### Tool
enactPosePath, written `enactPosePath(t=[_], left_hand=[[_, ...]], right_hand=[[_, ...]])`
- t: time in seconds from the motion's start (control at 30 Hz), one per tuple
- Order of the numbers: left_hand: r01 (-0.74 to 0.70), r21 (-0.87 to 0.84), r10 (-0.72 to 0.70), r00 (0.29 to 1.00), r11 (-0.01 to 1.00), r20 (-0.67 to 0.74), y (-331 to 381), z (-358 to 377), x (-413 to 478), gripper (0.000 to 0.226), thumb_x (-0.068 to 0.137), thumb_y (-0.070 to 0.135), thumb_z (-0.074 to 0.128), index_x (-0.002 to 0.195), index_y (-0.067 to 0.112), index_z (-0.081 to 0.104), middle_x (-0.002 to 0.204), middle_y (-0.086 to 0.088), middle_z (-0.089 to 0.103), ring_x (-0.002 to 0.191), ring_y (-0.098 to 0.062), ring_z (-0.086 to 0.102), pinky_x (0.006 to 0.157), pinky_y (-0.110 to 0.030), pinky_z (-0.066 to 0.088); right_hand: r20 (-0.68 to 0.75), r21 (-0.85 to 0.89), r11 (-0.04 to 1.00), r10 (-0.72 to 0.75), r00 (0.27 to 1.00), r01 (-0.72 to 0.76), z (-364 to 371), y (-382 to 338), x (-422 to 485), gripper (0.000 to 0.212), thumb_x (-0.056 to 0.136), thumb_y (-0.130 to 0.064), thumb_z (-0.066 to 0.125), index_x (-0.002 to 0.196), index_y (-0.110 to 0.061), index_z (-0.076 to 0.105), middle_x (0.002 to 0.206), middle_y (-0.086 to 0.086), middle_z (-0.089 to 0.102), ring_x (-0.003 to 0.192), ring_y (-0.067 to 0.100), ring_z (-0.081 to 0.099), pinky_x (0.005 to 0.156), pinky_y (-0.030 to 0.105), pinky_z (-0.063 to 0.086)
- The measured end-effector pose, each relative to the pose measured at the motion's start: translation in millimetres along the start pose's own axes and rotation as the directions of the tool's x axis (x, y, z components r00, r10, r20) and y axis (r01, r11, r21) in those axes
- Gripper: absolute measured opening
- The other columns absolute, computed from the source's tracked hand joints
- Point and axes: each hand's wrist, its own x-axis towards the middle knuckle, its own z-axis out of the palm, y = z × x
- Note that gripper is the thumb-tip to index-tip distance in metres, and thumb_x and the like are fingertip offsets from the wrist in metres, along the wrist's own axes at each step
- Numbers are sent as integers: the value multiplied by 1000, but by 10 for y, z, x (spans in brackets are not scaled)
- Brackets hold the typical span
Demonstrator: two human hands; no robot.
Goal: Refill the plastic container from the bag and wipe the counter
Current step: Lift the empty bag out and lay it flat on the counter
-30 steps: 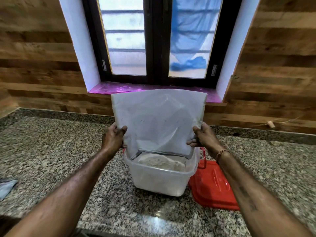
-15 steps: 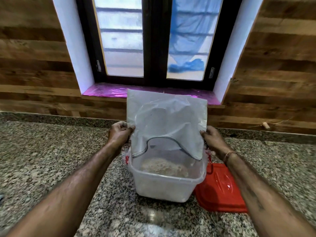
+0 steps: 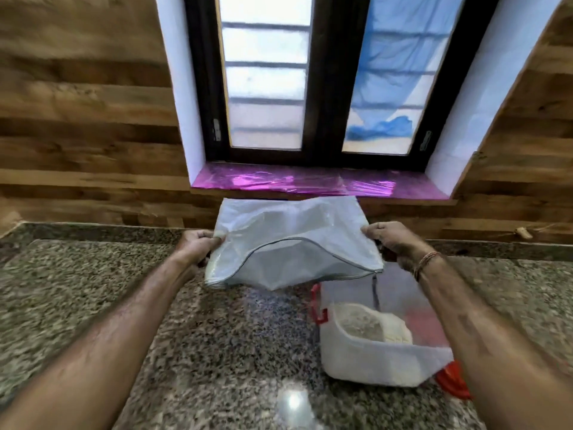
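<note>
A limp whitish zip bag point(image 3: 291, 240) hangs in the air above the granite counter point(image 3: 217, 342), its open zipped mouth facing me. My left hand point(image 3: 198, 246) grips the bag's left edge and my right hand point(image 3: 393, 243) grips its right edge. Below and to the right stands a translucent plastic container point(image 3: 366, 364) with a red latch point(image 3: 317, 308), holding a heap of pale grain or flour point(image 3: 362, 324). The bag is now left of the container, not over it.
The container's red lid point(image 3: 452, 383) lies on the counter behind my right forearm, mostly hidden. A wood-panelled wall and a window with a pink sill point(image 3: 310, 183) stand behind the counter. A small peg on a cord point(image 3: 524, 232) lies at the back right.
Both hands have carried the bag up and leftward, away from above the container. The view has swung left, so the container now sits at lower right.
</note>
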Motion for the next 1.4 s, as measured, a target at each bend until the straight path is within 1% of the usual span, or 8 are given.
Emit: enactPosePath(t=[0.2,0.43,0.57,0.7,0.87,1.0,1.2,1.4], left_hand=[[173,82,-165,982,982,-96,-924,-1170,244,15,93,16,71,81,7,67,76,-10,65,62,-21,57,54,-23,48],[274,123,-242,944,954,-226,-1903,-1785,152,30,94,14,69,73,20,49,79,-11,60,71,-23,54,63,-28,41],[321,4,-310,920,947,-238,-2265,-1802,84,16,92,16,72,87,11,58,85,-11,62,78,-24,58,72,-31,45],[398,-137,-416,897,907,-146,-2621,-1763,-1,34,88,12,76,114,4,57,105,-19,70,89,-33,70,75,-41,59],[291,27,-286,950,956,-128,-2723,-1711,-220,47,84,-2,76,118,13,46,118,-12,59,105,-32,61,86,-45,56],[148,252,-132,988,956,-80,-2796,-1735,-266,20,85,1,75,91,19,68,118,-7,68,117,-30,62,92,-37,50],[174,357,-202,979,918,40,-2927,-1818,-347,41,86,-4,72,120,19,69,141,-12,59,131,-26,55,104,-29,41],[161,518,-124,987,840,-106,-2987,-1773,-420,47,83,7,79,127,21,66,133,-9,64,115,-28,63,97,-35,51]], right_hand=[[53,-118,992,40,998,-33,1378,-23,56,37,95,-8,66,59,-11,57,43,-2,46,26,5,35,33,10,25],[59,-388,918,107,993,-76,2530,323,131,43,94,-8,63,55,-14,47,51,1,43,42,12,36,36,18,25],[11,-314,928,216,976,-202,2710,724,61,45,96,-13,64,56,-16,44,42,-2,44,46,15,35,38,19,26],[156,-73,888,460,874,-454,2711,1045,-92,26,89,-25,76,94,-3,65,93,28,70,81,27,63,62,32,55],[282,-277,815,576,768,-509,2712,1413,-219,37,89,-24,75,119,-9,60,112,14,64,103,34,63,72,40,58],[188,-234,854,508,840,-464,2801,1632,-249,19,92,-5,70,109,-2,65,95,14,68,78,26,64,65,35,56],[48,-479,815,394,918,-325,2868,1781,-438,28,93,-16,70,68,-14,56,67,1,58,59,13,53,45,19,40],[-28,-584,768,304,952,-263,2910,1822,-585,34,84,-30,75,104,-10,58,105,13,68,96,29,63,71,30,38]])
